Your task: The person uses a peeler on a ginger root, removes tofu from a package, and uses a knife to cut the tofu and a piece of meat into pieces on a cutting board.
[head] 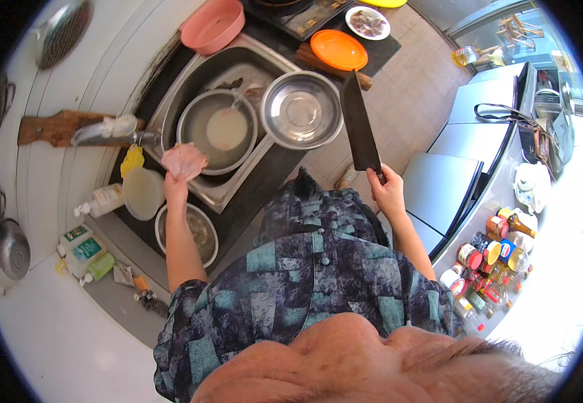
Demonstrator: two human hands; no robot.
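Observation:
A pale pink piece of raw meat [184,160] is pinched in my left hand [175,187], over the near left edge of the steel sink [226,194]. My right hand [388,191] grips the handle of a dark cleaver [359,123], its blade pointing away from me over the floor. Inside the sink stands a metal basin [191,118] of cloudy water. A shiny steel bowl [304,110] sits across the sink's right rim, between the sink and the cleaver. Below my left forearm is another metal bowl [164,226] with liquid in it.
A pink plastic basin [213,27] stands behind the sink. An orange plate [339,49] and a white dish of food scraps [368,23] lie on the dark counter. Left are the faucet [143,139], a whitish tub [143,194] and soap bottles [85,254]. Jars [470,256] crowd the right-hand counter.

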